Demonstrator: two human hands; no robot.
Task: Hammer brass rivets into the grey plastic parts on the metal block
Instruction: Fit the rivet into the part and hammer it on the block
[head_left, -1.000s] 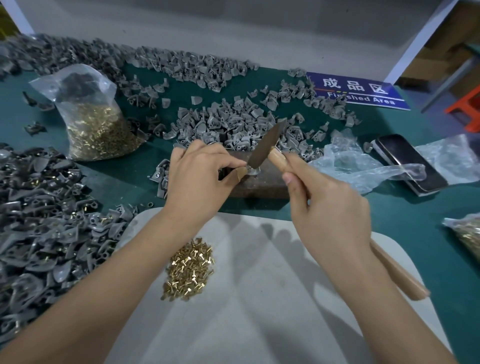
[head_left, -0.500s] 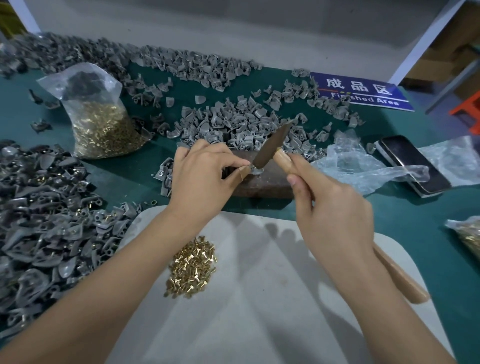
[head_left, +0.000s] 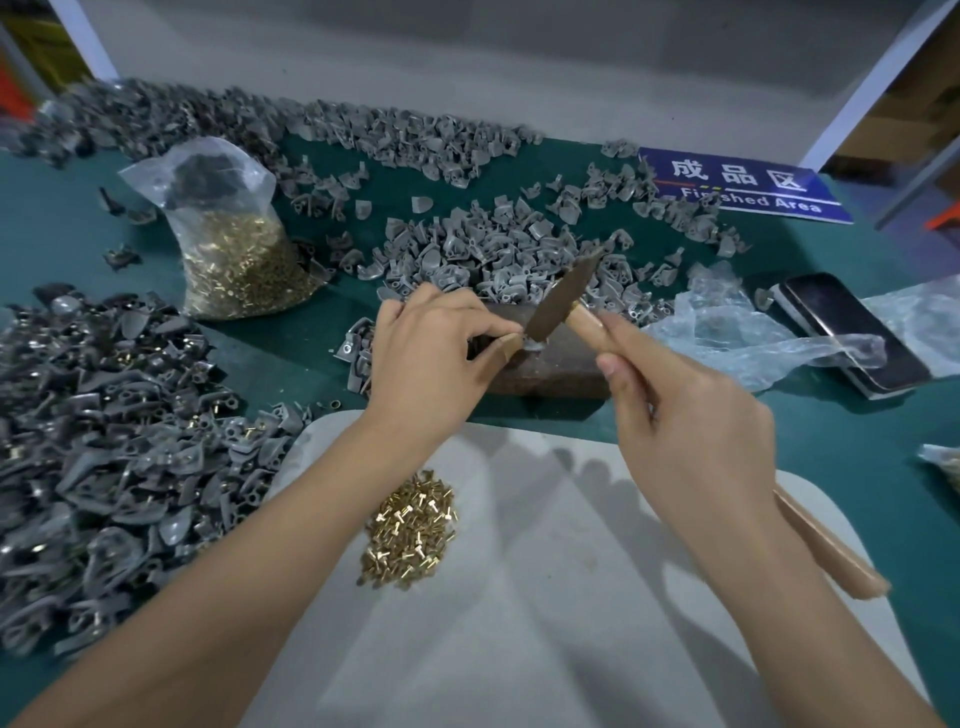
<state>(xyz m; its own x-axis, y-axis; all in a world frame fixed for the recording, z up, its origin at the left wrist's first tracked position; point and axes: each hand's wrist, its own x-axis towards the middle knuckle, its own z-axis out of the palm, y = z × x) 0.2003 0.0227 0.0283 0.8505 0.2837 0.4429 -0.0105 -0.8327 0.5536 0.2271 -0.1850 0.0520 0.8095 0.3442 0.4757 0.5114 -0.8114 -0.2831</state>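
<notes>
On the metal block (head_left: 550, 358), at the middle of the green table (head_left: 857, 447), I have one grey plastic part (head_left: 535, 344) seated under the hammer head (head_left: 563, 293). My left hand (head_left: 436, 358) pinches that part between thumb and forefinger, fingers curled, steadying it at the block's near-left edge. My right hand (head_left: 691, 421) is wrapped round the wooden hammer handle (head_left: 826, 540), gripping close up by the head, with the butt of the handle trailing off to the near right. The lower end of the head sits right at the part; whether it touches I cannot tell, and the rivet itself is hidden beneath it.

I judge this to be the striking step on a single piece: part placed, rivet presumably set, hammer over it. The next move calls for a short, square tap straight down, with my left fingertips kept clear of the head, since they lie just beside the strike point. A skewed blow could bend the rivet or kick the part off the block.

Loose brass rivets (head_left: 410, 525) lie in a small heap on the white board (head_left: 571, 649) near me, within easy reach of the left hand. A bag of rivets (head_left: 234, 249) stands to the far left, and piles of grey parts (head_left: 104, 452) spread along the left side and beyond the block.
</notes>
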